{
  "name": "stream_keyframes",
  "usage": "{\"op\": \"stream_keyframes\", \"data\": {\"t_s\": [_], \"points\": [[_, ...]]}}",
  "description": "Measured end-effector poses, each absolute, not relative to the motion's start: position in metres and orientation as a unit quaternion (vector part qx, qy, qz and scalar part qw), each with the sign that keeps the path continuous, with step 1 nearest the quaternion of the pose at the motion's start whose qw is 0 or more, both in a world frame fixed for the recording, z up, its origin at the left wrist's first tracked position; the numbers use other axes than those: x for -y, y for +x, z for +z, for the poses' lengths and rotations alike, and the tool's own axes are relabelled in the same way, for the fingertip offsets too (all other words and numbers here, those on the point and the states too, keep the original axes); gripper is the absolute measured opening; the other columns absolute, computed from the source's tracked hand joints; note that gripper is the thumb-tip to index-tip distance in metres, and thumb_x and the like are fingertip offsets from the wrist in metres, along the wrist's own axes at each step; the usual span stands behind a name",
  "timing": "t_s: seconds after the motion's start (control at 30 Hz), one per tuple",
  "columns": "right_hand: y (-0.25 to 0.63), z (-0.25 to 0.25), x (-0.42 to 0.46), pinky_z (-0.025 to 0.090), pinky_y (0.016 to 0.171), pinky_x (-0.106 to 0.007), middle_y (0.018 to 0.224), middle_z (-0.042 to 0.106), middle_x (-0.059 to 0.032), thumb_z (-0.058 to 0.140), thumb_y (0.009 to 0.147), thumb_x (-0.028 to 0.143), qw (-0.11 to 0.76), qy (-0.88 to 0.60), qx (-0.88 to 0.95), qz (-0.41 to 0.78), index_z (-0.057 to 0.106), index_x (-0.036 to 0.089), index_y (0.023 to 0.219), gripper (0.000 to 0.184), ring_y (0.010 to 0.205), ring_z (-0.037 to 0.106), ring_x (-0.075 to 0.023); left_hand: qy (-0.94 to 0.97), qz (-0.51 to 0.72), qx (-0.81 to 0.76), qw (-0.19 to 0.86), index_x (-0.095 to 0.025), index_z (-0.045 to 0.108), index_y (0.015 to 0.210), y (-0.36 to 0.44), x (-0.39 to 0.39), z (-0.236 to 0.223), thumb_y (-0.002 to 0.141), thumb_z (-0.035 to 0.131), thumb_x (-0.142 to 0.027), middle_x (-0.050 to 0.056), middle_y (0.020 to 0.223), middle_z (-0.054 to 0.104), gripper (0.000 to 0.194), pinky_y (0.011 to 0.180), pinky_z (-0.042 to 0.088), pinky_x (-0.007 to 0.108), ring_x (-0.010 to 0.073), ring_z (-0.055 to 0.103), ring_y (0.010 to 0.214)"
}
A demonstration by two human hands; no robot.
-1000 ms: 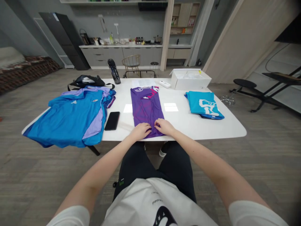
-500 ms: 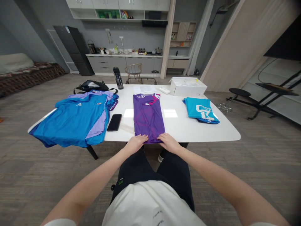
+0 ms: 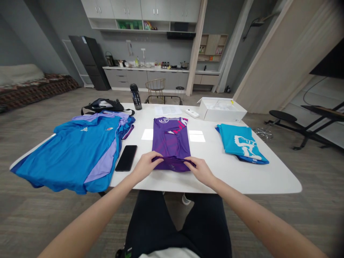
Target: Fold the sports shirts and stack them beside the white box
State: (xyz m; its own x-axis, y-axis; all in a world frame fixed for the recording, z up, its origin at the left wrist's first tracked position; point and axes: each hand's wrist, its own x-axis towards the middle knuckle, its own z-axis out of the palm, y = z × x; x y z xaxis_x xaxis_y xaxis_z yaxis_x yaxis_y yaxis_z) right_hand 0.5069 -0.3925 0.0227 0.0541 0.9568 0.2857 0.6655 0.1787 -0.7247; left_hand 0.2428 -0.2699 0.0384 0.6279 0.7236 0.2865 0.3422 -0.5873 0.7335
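A purple sports jersey [image 3: 170,138] with pink markings lies folded lengthwise on the white table [image 3: 242,175]. My left hand [image 3: 145,166] and my right hand [image 3: 201,171] pinch the near edge of the jersey from either side. That edge is lifted and turned back over the cloth, forming a fold between my hands. A black smartphone [image 3: 126,158] lies just left of my left hand, not touching it.
A folded blue and lilac shirt [image 3: 72,157] overhangs the table's left edge, and a folded teal shirt [image 3: 240,143] lies to the right. At the far edge are a black bag [image 3: 103,105], a bottle [image 3: 135,96], papers [image 3: 168,110], a small white device [image 3: 192,113] and an open white box [image 3: 221,110].
My hands have lifted the jersey's near edge and turned it back on itself; earlier they rested on the flat cloth. The view has tilted upward, showing less of my body.
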Motion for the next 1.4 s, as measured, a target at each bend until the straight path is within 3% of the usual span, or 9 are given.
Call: {"op": "stream_keyframes", "data": {"t_s": [0.2,0.43,0.57,0.67,0.8,1.07,1.17,1.27,1.4], "points": [[0.537,0.05,0.296,0.053,0.094,-0.035,0.107,0.078,-0.0007,0.058,0.096,0.029,0.432,-0.607,0.639,0.189,0.076,0.027,0.108,0.022,0.101,0.072,-0.0216,0.802,0.31,-0.317,0.401,-0.024,0.076,0.098,0.288,0.17,0.061,0.089,0.066,-0.035,0.002,0.103,0.076,0.018,0.094,0.051,0.034,0.0223,0.069,0.1],[0.589,0.05,0.147,0.05,0.101,-0.037,0.11,0.077,-0.0012,0.054,0.094,0.026,0.428,-0.6,0.653,0.176,0.076,0.027,0.109,0.027,0.106,0.069,-0.0214,0.821,0.327,-0.271,0.381,-0.022,0.076,0.099,0.356,0.03,0.066,0.09,0.057,-0.028,0.004,0.109,0.075,0.022,0.104,0.047,0.036,0.0227,0.066,0.107],[0.621,0.034,0.066,0.05,0.101,-0.039,0.113,0.076,-0.0035,0.054,0.094,0.026,0.435,-0.629,0.628,0.144,0.075,0.023,0.11,0.027,0.107,0.068,-0.0225,0.801,0.363,-0.295,0.374,-0.019,0.075,0.102,0.388,-0.05,0.043,0.091,0.056,-0.027,0.004,0.11,0.074,0.024,0.105,0.047,0.036,0.023,0.065,0.109],[0.639,0.009,0.019,0.049,0.1,-0.037,0.114,0.075,-0.005,0.058,0.092,0.022,0.362,-0.672,0.631,0.143,0.074,0.022,0.111,0.025,0.107,0.068,-0.0227,0.788,0.332,-0.367,0.365,-0.018,0.075,0.108,0.406,-0.099,0.002,0.087,0.06,-0.021,0.005,0.11,0.075,0.026,0.102,0.048,0.036,0.0233,0.066,0.106],[0.65,-0.027,-0.013,0.048,0.1,-0.037,0.114,0.075,-0.0068,0.06,0.09,0.017,0.265,-0.735,0.611,0.125,0.073,0.022,0.112,0.026,0.108,0.067,-0.024,0.777,0.284,-0.471,0.305,-0.018,0.074,0.112,0.412,-0.131,-0.046,0.082,0.062,-0.014,0.008,0.104,0.076,0.032,0.097,0.05,0.036,0.0239,0.068,0.099],[0.654,-0.042,-0.025,0.048,0.096,-0.036,0.109,0.073,-0.0085,0.053,0.094,0.02,0.309,-0.761,0.567,0.068,0.067,0.021,0.114,0.025,0.104,0.065,-0.0242,0.764,0.349,-0.467,0.275,-0.018,0.071,0.105,0.424,-0.134,-0.041,0.087,0.061,-0.018,0.007,0.104,0.075,0.021,0.096,0.049,0.033,0.0218,0.067,0.1],[0.653,-0.043,-0.02,0.045,0.099,-0.045,0.121,0.068,-0.0148,0.057,0.095,0.032,0.245,-0.795,0.552,0.056,0.065,0.02,0.123,0.031,0.115,0.059,-0.0308,0.782,0.271,-0.515,0.222,-0.018,0.066,0.121,0.426,-0.128,-0.043,0.09,0.06,-0.026,0.012,0.117,0.071,0.032,0.099,0.047,0.039,0.0268,0.065,0.111],[0.656,-0.043,-0.009,0.038,0.105,-0.058,0.138,0.057,-0.0199,0.052,0.096,0.06,0.226,-0.82,0.525,0.011,0.06,0.02,0.134,0.056,0.13,0.047,-0.0386,0.795,0.206,-0.556,0.128,-0.019,0.057,0.135,0.417,-0.118,-0.046,0.092,0.058,-0.048,0.019,0.134,0.061,0.052,0.106,0.04,0.054,0.0374,0.055,0.127],[0.666,-0.041,0.0,0.035,0.106,-0.062,0.142,0.052,-0.0239,0.053,0.084,0.081,0.164,-0.834,0.524,0.059,0.057,0.017,0.137,0.083,0.133,0.044,-0.0428,0.789,0.12,-0.592,0.115,-0.016,0.055,0.134,0.403,-0.118,-0.044,0.084,0.06,-0.066,0.025,0.138,0.057,0.07,0.105,0.037,0.062,0.0437,0.049,0.131]]}}
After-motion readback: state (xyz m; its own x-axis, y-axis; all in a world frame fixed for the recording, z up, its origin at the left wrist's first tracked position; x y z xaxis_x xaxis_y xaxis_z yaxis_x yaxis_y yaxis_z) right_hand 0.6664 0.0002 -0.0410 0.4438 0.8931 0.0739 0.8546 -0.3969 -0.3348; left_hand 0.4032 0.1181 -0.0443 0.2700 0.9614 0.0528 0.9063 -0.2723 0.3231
